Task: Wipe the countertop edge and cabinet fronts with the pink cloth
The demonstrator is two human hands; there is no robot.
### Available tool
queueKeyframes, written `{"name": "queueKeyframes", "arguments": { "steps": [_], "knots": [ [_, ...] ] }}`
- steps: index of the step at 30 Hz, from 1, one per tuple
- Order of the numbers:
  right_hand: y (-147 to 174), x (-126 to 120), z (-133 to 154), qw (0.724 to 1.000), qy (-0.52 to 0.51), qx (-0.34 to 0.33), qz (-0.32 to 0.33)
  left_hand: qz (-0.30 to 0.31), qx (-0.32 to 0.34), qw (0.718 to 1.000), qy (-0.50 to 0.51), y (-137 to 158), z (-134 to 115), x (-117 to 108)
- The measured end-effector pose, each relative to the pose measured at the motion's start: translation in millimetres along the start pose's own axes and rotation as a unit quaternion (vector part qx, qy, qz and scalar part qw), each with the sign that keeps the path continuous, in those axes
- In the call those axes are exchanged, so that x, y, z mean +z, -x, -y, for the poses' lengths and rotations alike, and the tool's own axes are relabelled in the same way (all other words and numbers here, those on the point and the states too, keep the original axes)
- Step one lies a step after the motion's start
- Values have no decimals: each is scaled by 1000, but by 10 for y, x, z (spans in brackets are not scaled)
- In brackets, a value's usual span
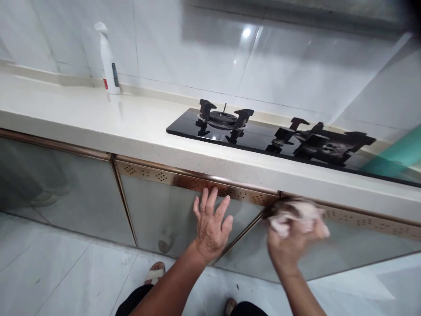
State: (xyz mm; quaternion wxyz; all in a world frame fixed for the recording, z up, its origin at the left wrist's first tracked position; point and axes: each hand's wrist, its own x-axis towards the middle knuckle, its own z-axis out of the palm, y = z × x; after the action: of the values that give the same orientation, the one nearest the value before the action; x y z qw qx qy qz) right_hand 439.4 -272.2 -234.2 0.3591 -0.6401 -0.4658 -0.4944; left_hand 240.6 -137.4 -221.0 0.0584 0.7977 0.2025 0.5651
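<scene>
My left hand (pixel 212 221) is spread, its fingertips against the perforated copper-coloured strip at the top of the middle cabinet door (pixel 158 215). Nothing is held in it. My right hand (pixel 289 243), smeared by motion, grips a crumpled pale cloth (pixel 296 215). The cloth lies at the copper strip by the top corner of the right cabinet door (pixel 329 245), just under the countertop edge. Part of the cloth and the fingers around it are blurred.
A black gas stove (pixel 256 140) is set on the white countertop (pixel 141 116). Toward the left stands a white spray bottle (pixel 108 63) by the tiled wall. A green translucent object (pixel 399 149) is at the right edge. My sandalled foot (pixel 154 273) is on the tiled floor (pixel 75 272).
</scene>
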Motion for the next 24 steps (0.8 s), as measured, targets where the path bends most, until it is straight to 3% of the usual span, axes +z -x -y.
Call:
{"name": "queueKeyframes", "arguments": {
  "steps": [3,5,10,14,17,20,22,24],
  "knots": [
    [206,222,594,997,-17,-69,44,6,10,1000,-9,4,32,-27],
    [447,357,760,987,-37,-131,83,17,17,1000,-13,4,54,-51],
    [1145,552,621,956,-76,-238,155,29,23,999,-15,1,80,-71],
    [1428,505,398,914,-91,-321,232,19,20,999,-27,-5,69,-56],
    [1414,353,258,911,-84,-314,254,17,22,999,-34,-5,63,-55],
    [1216,116,-4,928,-62,-259,261,24,16,999,-34,0,59,-54],
    [979,-49,-292,948,-39,-210,237,23,11,999,-28,1,50,-44],
    [679,-184,-616,975,-15,-136,173,13,7,1000,-19,0,33,-29]
  ]
}}
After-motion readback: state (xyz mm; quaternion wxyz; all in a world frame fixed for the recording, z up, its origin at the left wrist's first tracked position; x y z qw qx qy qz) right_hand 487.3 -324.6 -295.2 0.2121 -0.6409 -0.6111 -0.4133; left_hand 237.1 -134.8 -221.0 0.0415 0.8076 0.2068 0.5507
